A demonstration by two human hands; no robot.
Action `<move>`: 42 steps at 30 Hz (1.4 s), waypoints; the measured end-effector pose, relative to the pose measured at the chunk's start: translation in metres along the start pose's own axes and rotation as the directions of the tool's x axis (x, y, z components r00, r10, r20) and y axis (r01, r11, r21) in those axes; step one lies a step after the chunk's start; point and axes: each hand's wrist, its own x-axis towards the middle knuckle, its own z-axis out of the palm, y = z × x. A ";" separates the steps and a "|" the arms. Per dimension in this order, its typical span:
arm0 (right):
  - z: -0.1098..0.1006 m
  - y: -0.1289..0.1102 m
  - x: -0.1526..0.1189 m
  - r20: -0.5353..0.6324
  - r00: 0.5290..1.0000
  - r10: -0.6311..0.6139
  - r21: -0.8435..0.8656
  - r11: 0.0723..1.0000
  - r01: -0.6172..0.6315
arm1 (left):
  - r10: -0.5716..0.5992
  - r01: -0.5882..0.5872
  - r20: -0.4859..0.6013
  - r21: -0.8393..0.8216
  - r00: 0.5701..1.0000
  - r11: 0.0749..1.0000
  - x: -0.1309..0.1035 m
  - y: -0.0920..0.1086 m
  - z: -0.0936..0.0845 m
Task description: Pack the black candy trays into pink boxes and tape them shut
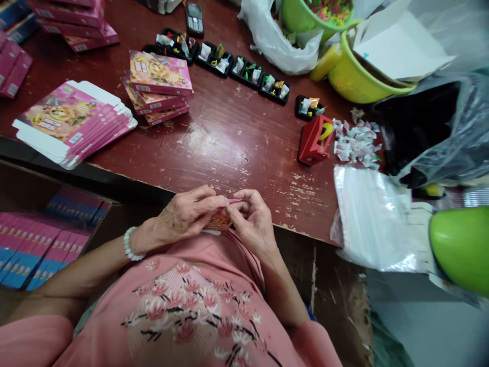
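The left hand (187, 211) and right hand (254, 221) hide most of the pink box (218, 221), its lettering too blurred to read, while the picture's edges cut off the green basket (297, 21), rounded green thing (464, 250) and blue boxes (23, 29), and the phone (195, 21) has key marks too small to read.

I get soft, uneven light, with a whitish glare on the table (252, 137) behind its front edge and dark shadow beneath. Past its right front corner, a green rounded object (464, 250) looks stretched and blurred to me.
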 end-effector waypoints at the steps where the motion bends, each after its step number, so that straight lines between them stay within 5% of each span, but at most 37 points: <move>1: 0.001 0.000 0.000 -0.015 1.000 -0.009 -0.020 1.000 0.008 | 0.009 -0.010 0.025 0.026 1.000 1.000 0.000 0.001 0.000; 8: 0.005 0.010 -0.001 -0.044 0.999 -0.004 -0.068 0.998 0.001 | -0.135 0.091 0.239 0.188 0.961 0.978 0.004 0.012 -0.002; 13: 0.009 0.023 -0.003 -0.064 0.997 -0.050 -0.240 0.970 0.034 | -0.246 0.234 0.265 0.077 0.932 0.969 0.010 0.005 -0.007; 19: -0.014 0.014 0.006 -0.049 0.959 -0.281 -0.636 0.749 0.187 | -0.318 0.329 0.090 -0.182 0.944 0.927 0.019 -0.001 -0.065; 23: -0.043 -0.008 0.034 0.113 0.832 -0.543 -0.660 0.585 0.471 | -0.236 0.207 -0.128 -0.208 0.963 0.956 0.015 -0.027 -0.088; 28: -0.069 -0.035 0.120 0.340 0.790 -0.511 -0.646 0.484 0.591 | -0.059 0.083 -0.162 0.146 0.985 0.986 -0.012 -0.088 -0.066; 32: -0.041 -0.063 0.240 0.243 0.786 -0.568 -0.575 0.569 0.589 | -0.133 0.170 -0.117 0.411 0.984 0.896 -0.020 -0.100 -0.048; 38: 0.055 -0.094 0.392 0.417 0.785 -0.458 -0.549 0.561 0.619 | 0.075 0.159 -0.305 0.673 0.949 0.722 0.058 -0.090 -0.066; 42: 0.078 -0.094 0.429 0.516 0.763 -0.389 -0.572 0.506 0.645 | -0.165 0.296 -0.250 0.705 0.954 0.644 0.111 -0.114 -0.093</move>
